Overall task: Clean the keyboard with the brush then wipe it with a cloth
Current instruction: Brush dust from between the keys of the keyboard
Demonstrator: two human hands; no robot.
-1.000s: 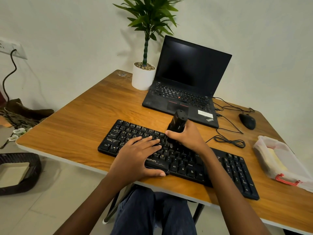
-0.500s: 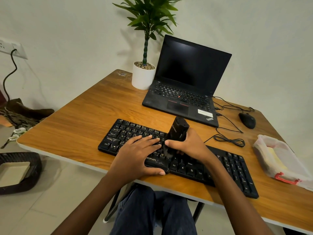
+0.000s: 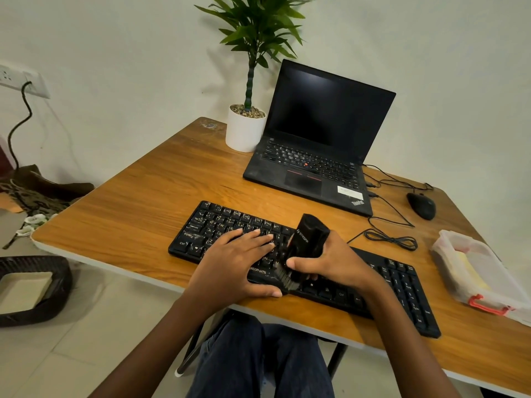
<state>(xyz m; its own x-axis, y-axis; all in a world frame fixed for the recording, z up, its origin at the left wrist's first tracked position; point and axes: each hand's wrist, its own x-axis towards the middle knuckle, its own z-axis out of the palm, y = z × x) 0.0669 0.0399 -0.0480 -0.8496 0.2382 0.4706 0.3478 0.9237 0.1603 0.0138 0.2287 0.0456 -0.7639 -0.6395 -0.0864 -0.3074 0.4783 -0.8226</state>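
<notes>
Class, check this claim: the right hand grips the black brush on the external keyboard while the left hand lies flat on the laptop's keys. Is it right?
Not quite. The head view shows the left hand lying flat on the external keyboard, not the laptop, which sits untouched behind. The right hand does grip the black brush on that keyboard.
</notes>
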